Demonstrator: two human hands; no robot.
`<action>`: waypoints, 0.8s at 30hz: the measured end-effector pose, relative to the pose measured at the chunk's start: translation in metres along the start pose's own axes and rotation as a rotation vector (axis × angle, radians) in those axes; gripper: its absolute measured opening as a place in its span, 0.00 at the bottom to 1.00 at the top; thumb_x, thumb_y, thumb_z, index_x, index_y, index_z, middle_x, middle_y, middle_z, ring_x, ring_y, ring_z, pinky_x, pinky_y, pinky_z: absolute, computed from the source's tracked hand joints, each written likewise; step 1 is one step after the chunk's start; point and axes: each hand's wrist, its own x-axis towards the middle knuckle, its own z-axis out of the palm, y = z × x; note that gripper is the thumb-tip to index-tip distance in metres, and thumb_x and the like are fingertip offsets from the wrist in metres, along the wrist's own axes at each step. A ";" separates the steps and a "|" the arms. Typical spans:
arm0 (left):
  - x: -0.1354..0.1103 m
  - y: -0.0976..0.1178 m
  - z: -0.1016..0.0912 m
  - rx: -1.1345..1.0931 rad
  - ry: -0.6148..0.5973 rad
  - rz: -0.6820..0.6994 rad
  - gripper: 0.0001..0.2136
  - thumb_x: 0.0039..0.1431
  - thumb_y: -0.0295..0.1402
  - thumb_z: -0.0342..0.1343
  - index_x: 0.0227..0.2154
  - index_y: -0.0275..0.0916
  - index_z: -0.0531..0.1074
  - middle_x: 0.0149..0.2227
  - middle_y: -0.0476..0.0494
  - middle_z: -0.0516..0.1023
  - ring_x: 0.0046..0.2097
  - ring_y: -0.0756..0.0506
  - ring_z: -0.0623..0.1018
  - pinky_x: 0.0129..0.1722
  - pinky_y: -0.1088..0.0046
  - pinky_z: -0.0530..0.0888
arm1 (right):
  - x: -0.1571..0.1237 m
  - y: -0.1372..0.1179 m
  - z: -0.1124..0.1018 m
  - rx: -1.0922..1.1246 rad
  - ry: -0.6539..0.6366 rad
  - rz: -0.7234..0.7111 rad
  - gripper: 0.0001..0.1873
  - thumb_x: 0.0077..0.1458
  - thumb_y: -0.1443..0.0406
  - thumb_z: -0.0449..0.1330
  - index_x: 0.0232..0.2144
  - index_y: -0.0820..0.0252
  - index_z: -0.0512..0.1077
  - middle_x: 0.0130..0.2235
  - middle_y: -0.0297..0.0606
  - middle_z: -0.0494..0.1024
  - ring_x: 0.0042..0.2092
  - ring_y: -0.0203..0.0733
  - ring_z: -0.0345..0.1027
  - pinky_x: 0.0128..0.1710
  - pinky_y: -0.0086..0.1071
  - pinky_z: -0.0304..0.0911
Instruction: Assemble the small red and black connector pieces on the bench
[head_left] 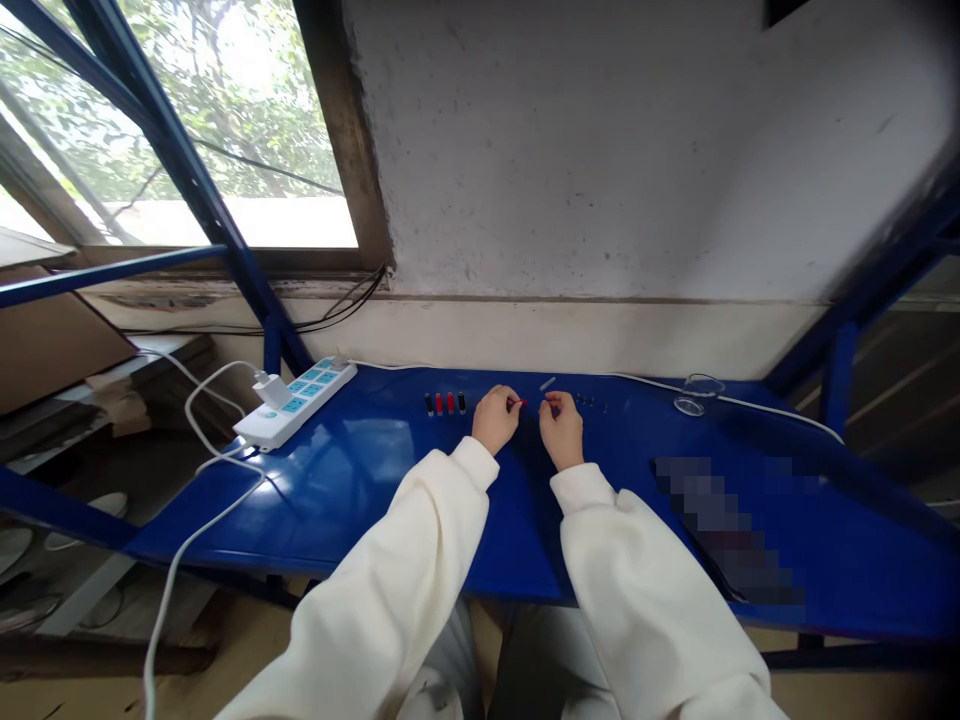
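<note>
My left hand [496,419] is pinched on a small red piece [523,402] whose end shows past the fingertips. Just across a narrow gap, my right hand [562,428] is closed in a pinch too; a bit of dark red shows at its fingertips, too small to name. To the left of my left hand stands a short row of small red and black cylinders [450,403]. A small pale, clear strip [547,383] lies behind my hands. Several tiny dark pieces [587,400] are scattered to the right of my right hand.
All this is on a blue table [517,540]. A white power strip [304,400] with a plug and cables lies at the left. A clear glass container [697,395] is at the back right, and a blurred dark flat object [724,530] lies nearer.
</note>
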 end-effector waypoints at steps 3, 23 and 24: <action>-0.016 -0.003 -0.012 -0.126 0.079 0.026 0.02 0.50 0.26 0.50 0.26 0.37 0.67 0.31 0.47 0.69 0.28 0.53 0.69 0.30 0.76 0.68 | 0.001 0.005 0.005 -0.108 -0.122 -0.045 0.14 0.48 0.64 0.49 0.38 0.62 0.66 0.32 0.41 0.73 0.35 0.42 0.67 0.36 0.35 0.60; -0.039 -0.014 -0.016 -0.333 0.223 -0.072 0.09 0.53 0.32 0.49 0.37 0.38 0.69 0.34 0.44 0.72 0.29 0.53 0.70 0.30 0.76 0.70 | 0.052 -0.005 0.047 -0.829 -0.275 0.018 0.19 0.53 0.62 0.49 0.45 0.70 0.62 0.47 0.59 0.63 0.49 0.54 0.58 0.41 0.43 0.57; -0.039 -0.013 -0.016 -0.332 0.213 -0.065 0.09 0.54 0.33 0.49 0.36 0.38 0.69 0.34 0.44 0.71 0.29 0.53 0.70 0.31 0.75 0.70 | 0.054 -0.002 0.049 -0.835 -0.277 0.017 0.19 0.53 0.62 0.49 0.45 0.69 0.63 0.46 0.58 0.63 0.48 0.54 0.58 0.40 0.43 0.57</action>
